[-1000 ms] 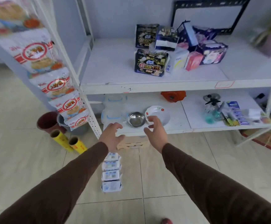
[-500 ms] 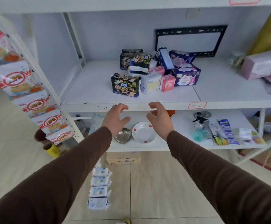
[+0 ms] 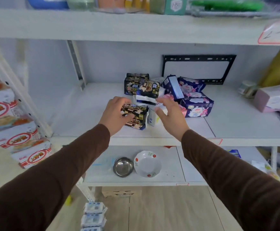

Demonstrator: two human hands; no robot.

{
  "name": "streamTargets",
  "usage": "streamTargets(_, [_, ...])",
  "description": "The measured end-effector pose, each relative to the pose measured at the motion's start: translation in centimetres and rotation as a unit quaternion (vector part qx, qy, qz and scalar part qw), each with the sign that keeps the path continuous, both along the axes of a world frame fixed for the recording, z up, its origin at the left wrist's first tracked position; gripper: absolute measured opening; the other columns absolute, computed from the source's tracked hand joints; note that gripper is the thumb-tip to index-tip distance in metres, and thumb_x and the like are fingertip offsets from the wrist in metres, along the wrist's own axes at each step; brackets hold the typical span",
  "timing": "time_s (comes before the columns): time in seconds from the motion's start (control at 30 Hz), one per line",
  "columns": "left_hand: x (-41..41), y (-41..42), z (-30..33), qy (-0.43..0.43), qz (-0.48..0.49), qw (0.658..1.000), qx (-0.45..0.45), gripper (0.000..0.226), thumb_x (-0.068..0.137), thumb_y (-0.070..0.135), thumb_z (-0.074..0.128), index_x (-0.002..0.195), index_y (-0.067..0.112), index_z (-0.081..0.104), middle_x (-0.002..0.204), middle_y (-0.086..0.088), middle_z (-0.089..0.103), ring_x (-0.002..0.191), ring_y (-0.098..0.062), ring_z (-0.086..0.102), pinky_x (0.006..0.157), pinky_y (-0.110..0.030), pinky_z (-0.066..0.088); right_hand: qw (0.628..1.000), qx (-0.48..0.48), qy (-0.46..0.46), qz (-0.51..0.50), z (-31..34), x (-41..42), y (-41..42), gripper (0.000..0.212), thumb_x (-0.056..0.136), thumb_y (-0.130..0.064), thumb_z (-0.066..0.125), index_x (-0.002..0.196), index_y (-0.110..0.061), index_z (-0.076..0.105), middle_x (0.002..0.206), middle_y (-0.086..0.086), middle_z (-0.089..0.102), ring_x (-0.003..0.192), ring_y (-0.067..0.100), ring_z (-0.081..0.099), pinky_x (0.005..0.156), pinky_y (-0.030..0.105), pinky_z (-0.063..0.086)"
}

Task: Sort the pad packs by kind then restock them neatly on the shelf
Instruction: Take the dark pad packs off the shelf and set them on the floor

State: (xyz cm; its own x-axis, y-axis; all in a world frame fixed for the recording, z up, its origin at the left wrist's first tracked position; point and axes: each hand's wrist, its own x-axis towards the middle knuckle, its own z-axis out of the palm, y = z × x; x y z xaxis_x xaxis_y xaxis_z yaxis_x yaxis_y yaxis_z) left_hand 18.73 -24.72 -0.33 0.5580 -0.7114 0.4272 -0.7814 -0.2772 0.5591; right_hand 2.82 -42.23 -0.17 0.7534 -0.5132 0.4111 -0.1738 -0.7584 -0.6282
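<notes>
Two hands, left fingers [image 3: 119,104] round black pack [image 3: 136,116]

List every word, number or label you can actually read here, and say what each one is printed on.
"120": front of the black pad pack under the left hand.
"1-1", handwritten, tilted: red-edged tag on the upper shelf edge.
Print on the purple pad packs, the snack bags and the teal box: too blurred to read.
</notes>
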Motion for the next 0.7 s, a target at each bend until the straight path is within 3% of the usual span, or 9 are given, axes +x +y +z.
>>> streamTargets(0.3, [5.3, -1.9, -0.2, 0.032, 0.006, 0.998, 0.056, 0.054, 0.083, 0.039, 0.077, 0.130, 0.033, 0.050, 0.135, 0.005, 0.046, 0.124, -0.013, 0.037, 0.098, -0.028, 0.033, 1.000, 0.012, 0.017, -0.004, 3.2, 6.3, -6.6, 0.033, 0.101, -0.025, 0.050, 0.133, -0.020, 0.057, 0.132, 0.006, 0.054, 0.123, 0.025, 0.049, 0.106, 0.045, 0.042])
streamTargets(0.47, [6.8, -3.1, -0.6, 0.035, 0.003, 0.995, 0.093, 0.058, 0.082, 0.041, 0.077, 0.132, 0.033, 0.049, 0.138, 0.004, 0.045, 0.126, -0.013, 0.036, 0.100, -0.028, 0.031, 0.996, 0.016, 0.091, 0.007, 4.1, 9.1, -10.4, 0.034, 0.100, -0.024, 0.054, 0.133, -0.018, 0.055, 0.134, 0.010, 0.054, 0.120, 0.027, 0.053, 0.102, 0.036, 0.043])
streamTargets(0.53, [7.3, -3.7, -0.6, 0.041, 0.008, 0.993, 0.110, 0.059, 0.082, 0.042, 0.077, 0.133, 0.034, 0.049, 0.139, 0.004, 0.045, 0.126, -0.013, 0.035, 0.101, -0.029, 0.031, 0.992, 0.021, 0.126, -0.018, 4.5, 9.8, -11.2, 0.044, 0.098, -0.036, 0.056, 0.135, -0.013, 0.048, 0.127, 0.012, 0.058, 0.113, 0.029, 0.058, 0.093, 0.035, 0.046])
streamTargets(0.7, [8.2, -4.5, -0.2, 0.075, 0.005, 0.986, 0.151, 0.067, 0.079, 0.047, 0.079, 0.136, 0.035, 0.046, 0.142, 0.003, 0.042, 0.131, -0.016, 0.033, 0.109, -0.039, 0.034, 0.953, 0.098, 0.286, -0.035, 5.3, 11.2, -10.5, 0.103, 0.082, -0.077, 0.053, 0.153, -0.013, 0.014, 0.098, 0.009, 0.072, 0.081, 0.028, 0.073, 0.070, 0.036, 0.059])
